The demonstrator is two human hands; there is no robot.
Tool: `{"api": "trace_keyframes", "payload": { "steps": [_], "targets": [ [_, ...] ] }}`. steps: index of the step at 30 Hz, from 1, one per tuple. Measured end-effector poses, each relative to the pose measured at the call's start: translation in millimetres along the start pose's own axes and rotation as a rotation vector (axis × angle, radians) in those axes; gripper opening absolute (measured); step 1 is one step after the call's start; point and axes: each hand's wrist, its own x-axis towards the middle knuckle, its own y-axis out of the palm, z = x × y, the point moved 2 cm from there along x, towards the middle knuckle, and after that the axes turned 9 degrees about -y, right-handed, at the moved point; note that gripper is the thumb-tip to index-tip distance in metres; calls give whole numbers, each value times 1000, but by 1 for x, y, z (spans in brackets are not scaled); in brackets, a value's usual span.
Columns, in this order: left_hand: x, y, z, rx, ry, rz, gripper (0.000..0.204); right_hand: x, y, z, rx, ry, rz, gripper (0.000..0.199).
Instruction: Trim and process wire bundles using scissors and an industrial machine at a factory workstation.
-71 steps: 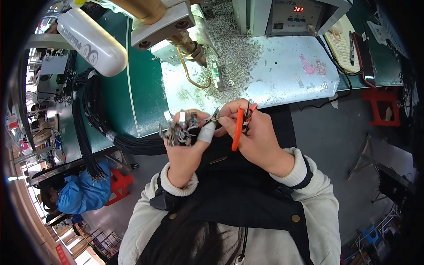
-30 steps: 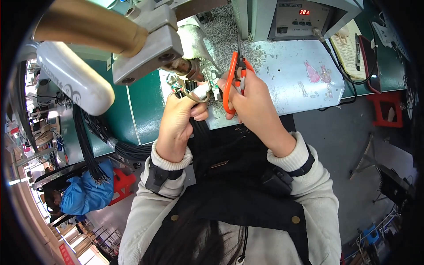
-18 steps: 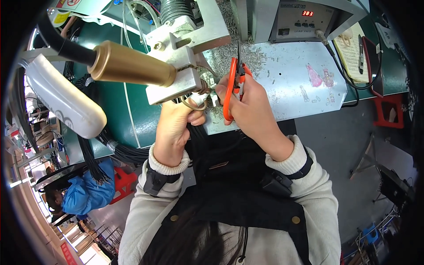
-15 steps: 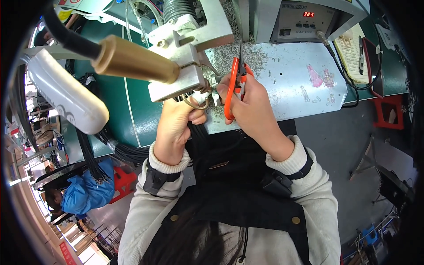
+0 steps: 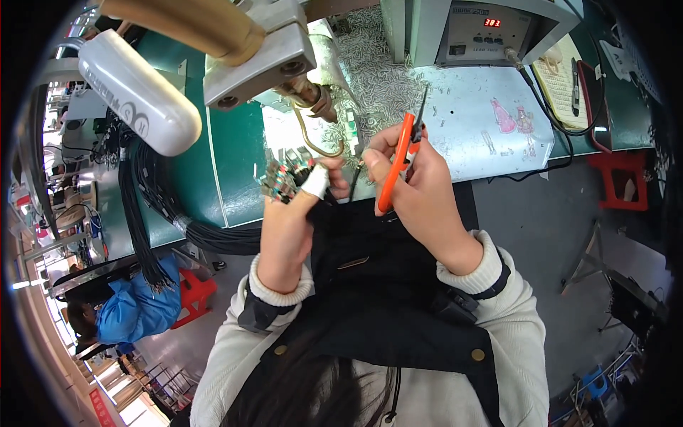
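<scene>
In my left hand (image 5: 288, 231), a bundle of black cables is gripped, its small metal connector ends and coloured wires (image 5: 281, 176) fanning out above the fist. White tape (image 5: 316, 181) wraps the thumb. My right hand (image 5: 425, 181) is closed around orange-handled scissors (image 5: 396, 167), the dark narrow tip pointing away and up. Its thumb and forefinger are near the end of a single black cable (image 5: 356, 182) between the hands; I cannot tell whether they pinch it. Just beyond, a small green-and-white piece (image 5: 351, 122) stands by a curved metal tube (image 5: 304, 135).
Overhead at the left are a brass-coloured soldering handle (image 5: 196, 28) in a metal clamp (image 5: 267, 62) and a white lamp (image 5: 142, 92). Small metal parts (image 5: 373, 64) cover the plate. Behind stands a grey control box (image 5: 491, 35). Black cable bundles (image 5: 206, 237) lie left; a person in blue (image 5: 146, 302) sits beyond.
Both hands have drawn back toward me, out from under the soldering head. The connector ends in my left hand now show, and the scissors tilt more to the right.
</scene>
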Motion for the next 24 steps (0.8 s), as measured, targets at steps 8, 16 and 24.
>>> {"api": "trace_keyframes", "payload": {
  "steps": [8,16,24],
  "targets": [
    [-21,2,15,98,-126,206,12,-9,-3,4,-301,-146,247,16],
    [-26,1,15,76,84,22,14,-16,-4,-2,-246,-16,72,25],
    [-29,1,19,339,190,-28,13,-10,-1,-2,-11,384,320,35]
  ]
}}
